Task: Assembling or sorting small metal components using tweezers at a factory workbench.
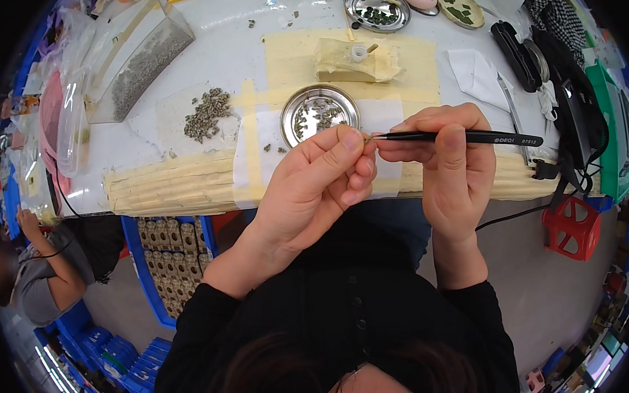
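At frame centre, the left hand [314, 178] pinches a tiny part [368, 136] steady just below the round metal dish [321, 112] so the right hand [448, 161], gripping black tweezers [456, 137], can work it.

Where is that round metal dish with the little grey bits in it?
In the head view, the round metal dish sits mid-table on the taped white surface, just beyond the left hand, with a loose pile of grey bits to its left.
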`<state>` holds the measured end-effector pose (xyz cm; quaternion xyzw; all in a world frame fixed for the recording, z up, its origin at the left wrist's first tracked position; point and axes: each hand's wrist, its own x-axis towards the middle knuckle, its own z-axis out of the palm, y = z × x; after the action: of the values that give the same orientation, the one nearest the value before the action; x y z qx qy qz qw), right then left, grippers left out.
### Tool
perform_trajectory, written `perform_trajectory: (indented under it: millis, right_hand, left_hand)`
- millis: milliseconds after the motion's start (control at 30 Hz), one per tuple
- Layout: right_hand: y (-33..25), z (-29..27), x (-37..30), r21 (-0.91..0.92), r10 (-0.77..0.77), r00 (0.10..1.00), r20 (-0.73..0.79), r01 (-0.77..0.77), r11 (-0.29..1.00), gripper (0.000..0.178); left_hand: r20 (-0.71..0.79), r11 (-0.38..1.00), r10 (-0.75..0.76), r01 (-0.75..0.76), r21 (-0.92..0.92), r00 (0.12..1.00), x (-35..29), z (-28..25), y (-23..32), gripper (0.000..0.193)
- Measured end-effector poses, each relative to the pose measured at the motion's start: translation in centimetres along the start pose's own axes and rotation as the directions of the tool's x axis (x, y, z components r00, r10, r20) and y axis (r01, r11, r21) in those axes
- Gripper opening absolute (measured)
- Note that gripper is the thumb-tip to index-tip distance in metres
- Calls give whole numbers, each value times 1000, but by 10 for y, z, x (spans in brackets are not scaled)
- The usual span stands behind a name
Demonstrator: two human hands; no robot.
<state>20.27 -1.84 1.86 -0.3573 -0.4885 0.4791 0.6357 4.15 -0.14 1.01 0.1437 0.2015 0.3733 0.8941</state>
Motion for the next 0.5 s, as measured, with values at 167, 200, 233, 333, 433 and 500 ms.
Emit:
perform_trajectory:
  millis: [167,200,233,333,433,500]
  right_hand:
    - [2,2,-1,-67,-75,997,22,76,995,28]
    - [3,1,-1,-45,-82,996,20,83,996,26]
    - [4,1,-2,-22,-89,996,18,90,996,25]
    - [8,-1,-3,12,-112,993,23,111,994,23]
    - [11,-1,-3,37,-140,990,20,139,990,23]
    - [12,-1,-3,54,-150,988,26,148,987,23]
  left_hand:
    - [-7,1000,16,-16,21,1000,-1,0,0,19]
    - [-5,999,22,-21,29,1000,-1,-1,0,19]
    - [-3,999,27,-27,36,1000,-1,-1,0,19]
    - [-21,996,57,-55,75,998,-1,1,-1,17]
    - [-33,993,72,-69,97,997,-2,3,-1,16]
    - [-67,977,114,-99,190,991,-3,9,-1,19]
